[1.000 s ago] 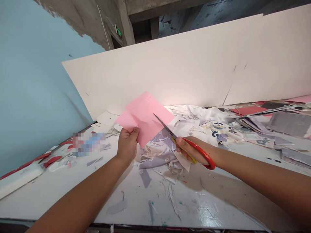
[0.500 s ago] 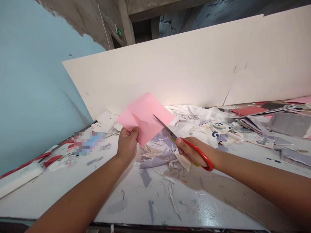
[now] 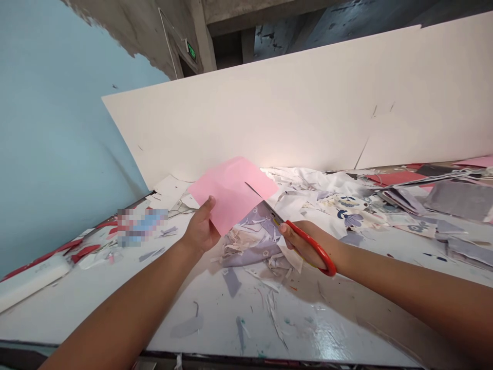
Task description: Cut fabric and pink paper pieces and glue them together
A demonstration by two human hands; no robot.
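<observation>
Head: right hand (image 3: pixel 306 246), scissors (image 3: pixel 287 222) open on pink paper (image 3: pixel 227 195)

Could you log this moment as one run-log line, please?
left hand: holds pink paper | right hand: holds red-handled scissors, blades in paper

Pale blue wall (image 3: pixel 57 133) and white partition board (image 3: pixel 288 103)

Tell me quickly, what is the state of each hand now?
Left hand: holding a pink paper sheet.
Right hand: closed on red-handled scissors.
</observation>
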